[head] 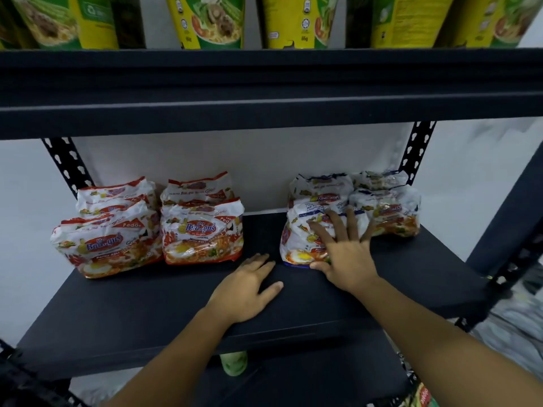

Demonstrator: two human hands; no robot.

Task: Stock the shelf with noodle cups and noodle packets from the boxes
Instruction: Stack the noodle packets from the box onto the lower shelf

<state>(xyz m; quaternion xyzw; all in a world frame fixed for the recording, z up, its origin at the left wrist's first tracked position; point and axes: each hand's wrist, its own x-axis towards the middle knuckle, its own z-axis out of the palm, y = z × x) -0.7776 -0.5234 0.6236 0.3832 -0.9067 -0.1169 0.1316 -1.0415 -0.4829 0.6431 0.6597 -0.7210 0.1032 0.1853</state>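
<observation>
while i watch through the head camera, my right hand lies flat on a blue-trimmed noodle packet, fingers spread and straight across its top, thumb against its near edge, pressing rather than gripping. that packet sits on the middle shelf board, right of centre, in front of another like it. more blue-trimmed packets lie just beside it to the right. my left hand rests palm down on the bare board just left of the packet, fingers loose and extended, holding nothing. red-trimmed packets lie in two stacked piles at the left of the same board. yellow-green noodle cups line the shelf above, and a green cup shows below the board's front edge.
</observation>
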